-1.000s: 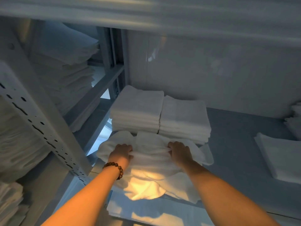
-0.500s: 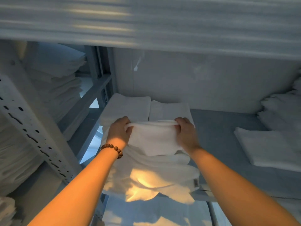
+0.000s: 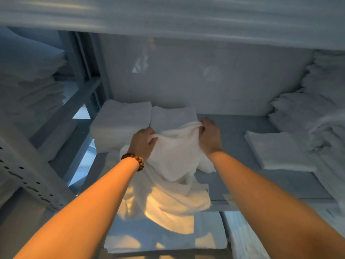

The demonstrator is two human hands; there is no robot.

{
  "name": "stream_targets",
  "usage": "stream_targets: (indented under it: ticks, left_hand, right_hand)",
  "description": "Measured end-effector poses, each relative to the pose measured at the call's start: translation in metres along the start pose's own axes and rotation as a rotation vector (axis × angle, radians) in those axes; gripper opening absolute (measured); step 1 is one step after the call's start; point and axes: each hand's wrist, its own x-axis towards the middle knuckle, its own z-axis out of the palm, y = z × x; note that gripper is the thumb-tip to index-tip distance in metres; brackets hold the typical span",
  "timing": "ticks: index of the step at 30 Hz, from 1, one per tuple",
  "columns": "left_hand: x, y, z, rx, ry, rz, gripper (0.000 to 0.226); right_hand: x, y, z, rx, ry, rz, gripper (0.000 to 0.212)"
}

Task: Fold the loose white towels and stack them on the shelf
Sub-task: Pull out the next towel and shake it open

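White loose towel point(image 3: 173, 152) hangs mid-frame, top edge stretched left-right between left grip point(image 3: 142, 144) and right grip point(image 3: 210, 136), both pinching it; folded stacks point(image 3: 121, 120) just behind, upper centre, on shelf point(image 3: 233, 143).

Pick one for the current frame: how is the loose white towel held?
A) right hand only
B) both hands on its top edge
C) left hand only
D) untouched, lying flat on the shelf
B: the left hand and the right hand each grip an end of the top edge of the loose towel, and the rest of it hangs below them.
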Motion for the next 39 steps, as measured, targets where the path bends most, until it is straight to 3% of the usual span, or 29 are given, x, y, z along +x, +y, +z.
stream_targets:
  ticks: [10, 13, 18, 21, 23, 27, 28, 30, 33, 36, 39]
  left_hand:
    - [-0.023, 0.031, 0.082, -0.118, -0.137, -0.066, 0.006]
    - [-0.025, 0.051, 0.109, -0.13, -0.155, -0.083, 0.003]
    - [-0.026, 0.074, 0.143, -0.118, -0.172, -0.118, 0.01]
    - [-0.022, 0.089, 0.149, -0.123, -0.147, -0.131, 0.013]
    - [-0.019, 0.102, 0.149, -0.133, -0.13, -0.138, 0.014]
    - [-0.016, 0.125, 0.144, -0.141, -0.07, -0.094, 0.016]
    - [-0.015, 0.125, 0.142, -0.106, -0.038, -0.093, 0.023]
    - [-0.016, 0.114, 0.133, 0.105, -0.002, -0.147, 0.066]
    - [-0.027, 0.076, 0.114, 0.397, -0.088, -0.39, 0.115]
    - [-0.04, 0.025, 0.093, 0.373, -0.196, -0.685, 0.123]
    - [-0.047, -0.007, 0.081, 0.129, -0.155, -0.788, 0.117]
  right_hand:
    - [0.008, 0.081, -0.014, -0.054, -0.088, 0.067, 0.014]
    - [0.004, 0.113, -0.017, -0.084, -0.202, 0.122, 0.016]
    - [-0.014, 0.144, -0.015, 0.057, -0.663, 0.051, 0.069]
    - [-0.017, 0.155, -0.011, 0.036, -0.763, -0.033, 0.086]
    - [-0.018, 0.156, -0.008, 0.059, -0.725, -0.076, 0.08]
    - [-0.014, 0.15, -0.004, 0.029, -0.499, -0.168, 0.043]
    - [-0.012, 0.149, -0.005, 0.031, -0.464, -0.188, 0.039]
    - [-0.008, 0.147, -0.009, 0.089, -0.422, -0.214, 0.035]
    - [-0.004, 0.145, -0.015, 0.178, -0.391, -0.214, 0.032]
    - [-0.002, 0.146, -0.013, 0.198, -0.372, -0.229, 0.03]
    - [-0.002, 0.148, -0.006, 0.205, -0.388, -0.193, 0.03]
